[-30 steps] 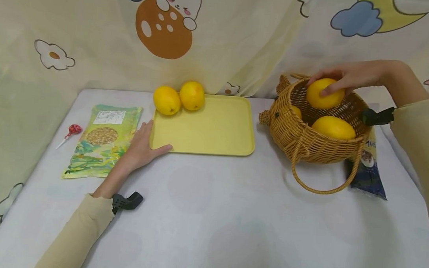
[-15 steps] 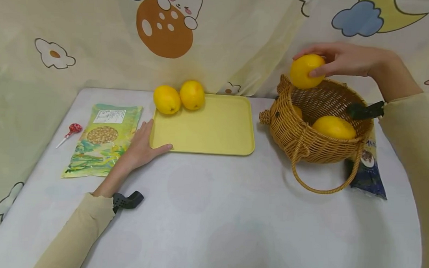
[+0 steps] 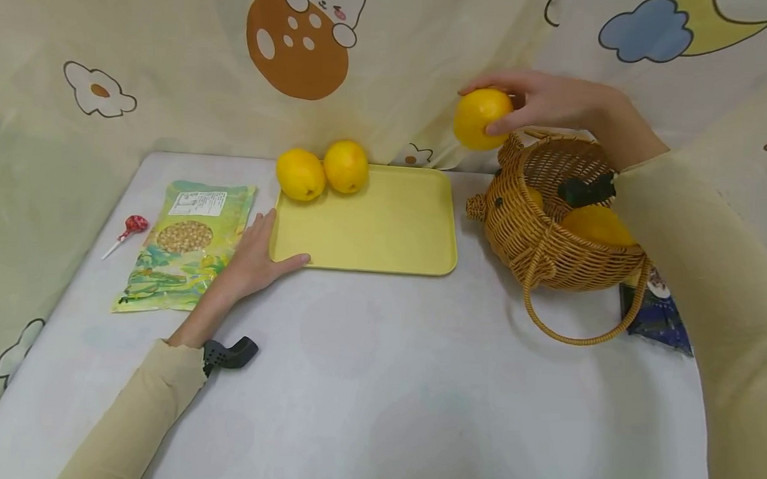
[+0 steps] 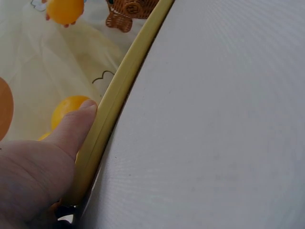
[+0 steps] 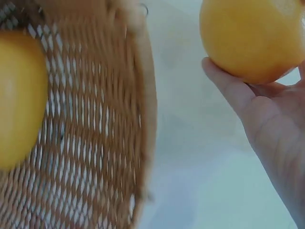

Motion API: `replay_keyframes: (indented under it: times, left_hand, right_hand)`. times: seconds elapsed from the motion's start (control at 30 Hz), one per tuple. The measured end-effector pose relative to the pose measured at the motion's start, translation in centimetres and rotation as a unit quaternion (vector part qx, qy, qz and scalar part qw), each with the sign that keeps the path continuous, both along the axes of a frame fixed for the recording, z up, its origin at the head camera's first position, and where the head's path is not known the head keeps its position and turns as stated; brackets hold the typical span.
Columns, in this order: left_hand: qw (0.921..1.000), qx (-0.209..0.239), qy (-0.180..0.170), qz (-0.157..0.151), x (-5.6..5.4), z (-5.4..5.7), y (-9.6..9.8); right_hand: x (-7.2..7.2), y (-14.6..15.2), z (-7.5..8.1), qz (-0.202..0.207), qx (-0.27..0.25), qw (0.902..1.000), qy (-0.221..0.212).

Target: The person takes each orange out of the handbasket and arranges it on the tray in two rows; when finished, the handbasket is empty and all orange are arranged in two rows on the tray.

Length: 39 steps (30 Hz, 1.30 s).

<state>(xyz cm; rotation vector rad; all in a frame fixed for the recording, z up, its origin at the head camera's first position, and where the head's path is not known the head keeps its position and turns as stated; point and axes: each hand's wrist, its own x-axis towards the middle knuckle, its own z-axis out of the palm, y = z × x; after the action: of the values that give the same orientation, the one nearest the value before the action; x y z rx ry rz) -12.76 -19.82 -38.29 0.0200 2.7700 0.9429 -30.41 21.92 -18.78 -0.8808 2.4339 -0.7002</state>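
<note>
My right hand [image 3: 547, 101] grips a yellow lemon [image 3: 476, 119] in the air, left of the wicker basket's rim and above the table's back edge. The right wrist view shows the thumb against the lemon's [image 5: 252, 38] underside. Inside the animal-shaped basket [image 3: 517, 237] lies another lemon [image 3: 596, 224], partly covered by my sleeve, and a sliver of a further one shows. My left hand [image 3: 249, 263] rests at the near left corner of a yellow tray [image 3: 384, 229], fingers straight along its side and thumb on its front rim. Two lemons [image 3: 300, 174] sit side by side at the tray's back left corner.
Left of the tray lies a green and yellow bag [image 3: 186, 264] with a round window of pale grains or beans. A red lollipop [image 3: 134, 224] is beside it. A dark blue packet [image 3: 660, 319] lies partly under the basket, whose looped handle [image 3: 576, 341] hangs toward the front.
My right hand has lifted the lemon out of the basket and carried it left past the rim. My left hand has stayed at the tray's corner.
</note>
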Motion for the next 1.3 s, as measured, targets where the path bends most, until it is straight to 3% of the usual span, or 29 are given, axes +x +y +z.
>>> replay_keyframes:
  times: [0.23,0.4,0.57,0.8,0.97,1.13,1.3]
  left_hand:
    - [1.0,0.0,0.002,0.0,0.0,-0.1,-0.2]
    - [1.0,-0.003,0.003,-0.003,-0.2,-0.1,-0.1]
    - [1.0,-0.008,0.0,-0.002,-0.2,0.1,-0.1]
    - [1.0,-0.004,0.006,-0.002,-0.2,0.0,0.0]
    - [1.0,0.0,0.006,-0.001,-0.2,-0.1,0.1]
    - [1.0,-0.001,0.001,-0.001,-0.1,-0.2,0.3]
    - [1.0,-0.004,0.003,-0.001,-0.1,0.0,0.1]
  right_hand:
    - [-0.9,-4.4,-1.4,-0.001,0.015,0.9989,-0.044]
    - [-1.3,-6.4,-1.7,0.013,0.047,0.9985,-0.024]
    - [-2.1,-8.2,-2.5,0.046,0.044,0.998,0.002]
    - [-2.7,-10.6,-4.7,0.067,0.046,0.9966,-0.011]
    - [-2.9,-11.9,-6.3,0.075,0.065,0.9944,-0.037]
    - [-2.9,-12.3,-7.6,0.07,0.099,0.9923,-0.026]
    - [-2.6,-12.1,-8.6,0.051,0.053,0.9969,-0.027]
